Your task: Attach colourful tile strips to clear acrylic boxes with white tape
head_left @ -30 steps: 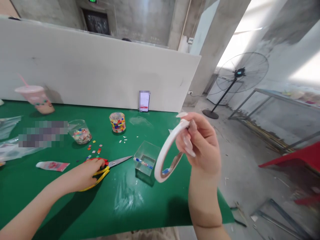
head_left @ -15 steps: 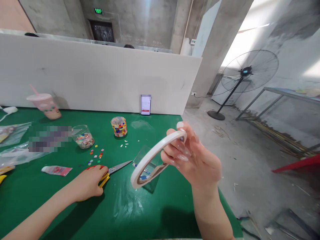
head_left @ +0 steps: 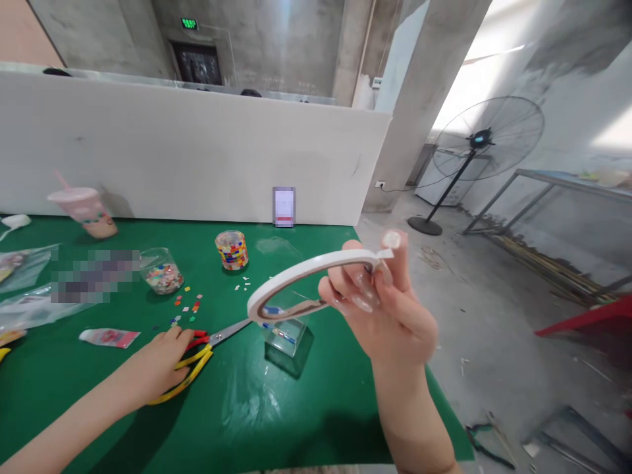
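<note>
My right hand (head_left: pixel 380 306) is raised above the table's right side, its fingers pinched on a thin white roll of tape (head_left: pixel 296 276) held nearly flat. My left hand (head_left: pixel 155 365) lies on the green table (head_left: pixel 257 415), fingers curled over the yellow and red handles of scissors (head_left: pixel 207 345) whose blades point right. Just beyond the blades stands a small clear plastic box (head_left: pixel 286 332), under the tape roll.
A jar covered in coloured tiles (head_left: pixel 232 249), a clear cup of coloured bits (head_left: pixel 160 270), loose tiles (head_left: pixel 187 306), a glue tube (head_left: pixel 109 338), plastic bags (head_left: pixel 24 289) and a pink drink cup (head_left: pixel 83 210) lie on the table. A white partition (head_left: pixel 197 151) bounds its back; a standing fan (head_left: pixel 486 141) is off right.
My right hand has tilted the tape roll from upright to nearly flat and moved it left. My left hand has stayed on the scissors, shifting slightly.
</note>
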`<state>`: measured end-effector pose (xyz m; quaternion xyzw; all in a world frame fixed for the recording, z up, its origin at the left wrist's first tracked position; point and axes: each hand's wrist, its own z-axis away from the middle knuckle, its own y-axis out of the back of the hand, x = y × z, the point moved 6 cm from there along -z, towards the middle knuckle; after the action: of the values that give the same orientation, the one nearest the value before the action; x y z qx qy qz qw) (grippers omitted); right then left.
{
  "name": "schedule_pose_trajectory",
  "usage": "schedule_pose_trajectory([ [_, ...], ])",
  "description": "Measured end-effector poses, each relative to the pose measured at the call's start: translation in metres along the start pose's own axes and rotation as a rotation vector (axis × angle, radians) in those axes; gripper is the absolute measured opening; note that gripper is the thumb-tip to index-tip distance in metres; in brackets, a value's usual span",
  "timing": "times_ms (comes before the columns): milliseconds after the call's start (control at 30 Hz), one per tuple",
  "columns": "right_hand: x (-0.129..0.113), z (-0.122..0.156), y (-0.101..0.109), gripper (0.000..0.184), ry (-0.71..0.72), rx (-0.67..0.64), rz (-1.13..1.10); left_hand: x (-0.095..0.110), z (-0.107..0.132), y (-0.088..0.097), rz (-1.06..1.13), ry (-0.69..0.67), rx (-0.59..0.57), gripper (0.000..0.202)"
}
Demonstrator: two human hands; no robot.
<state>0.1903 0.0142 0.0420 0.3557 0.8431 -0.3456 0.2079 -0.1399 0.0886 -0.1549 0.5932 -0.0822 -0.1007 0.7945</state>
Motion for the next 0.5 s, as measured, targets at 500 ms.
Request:
schedule_pose_trajectory([
  [500,-0.026,0.017,0.013,0.014,-0.009,0.450,0.494,0.017,-0.005,0.024,0.030,0.129,-0.364,0.037],
])
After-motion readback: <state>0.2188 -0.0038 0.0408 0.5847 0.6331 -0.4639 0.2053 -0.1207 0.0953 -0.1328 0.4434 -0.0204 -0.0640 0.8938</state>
